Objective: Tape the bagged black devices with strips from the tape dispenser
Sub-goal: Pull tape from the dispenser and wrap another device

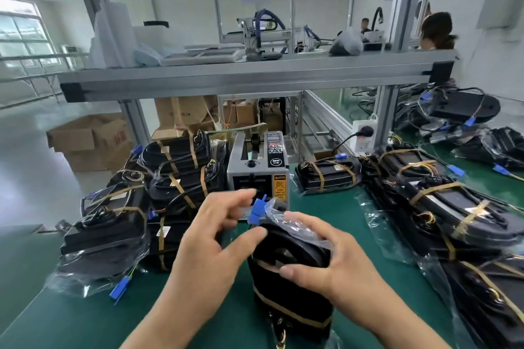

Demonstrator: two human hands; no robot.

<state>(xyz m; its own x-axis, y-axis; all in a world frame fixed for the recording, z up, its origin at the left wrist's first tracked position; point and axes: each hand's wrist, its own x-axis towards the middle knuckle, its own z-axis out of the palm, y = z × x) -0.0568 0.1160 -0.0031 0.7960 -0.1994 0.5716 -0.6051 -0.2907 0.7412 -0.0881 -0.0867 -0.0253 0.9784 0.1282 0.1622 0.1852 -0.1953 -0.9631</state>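
on the green bench mat (71,326), a stack of taped devices (175,178) crowds the left edge. left hand (215,232), half-open and gripping nothing visible, seems to reach for a strip at the tape dispenser (258,173). right hand (326,261) clasps the bagged device (289,292) upright. next, probably: pull a strip and fold the flap. taped rows (453,207) hem the right.

On the tabletop (320,207) the tape dispenser (256,170) stands mid-back, with a stack of devices (175,178) to its left, a single device (326,176) just beside its right, a row of devices (453,212) farther right, and a bagged device (289,272) before it.
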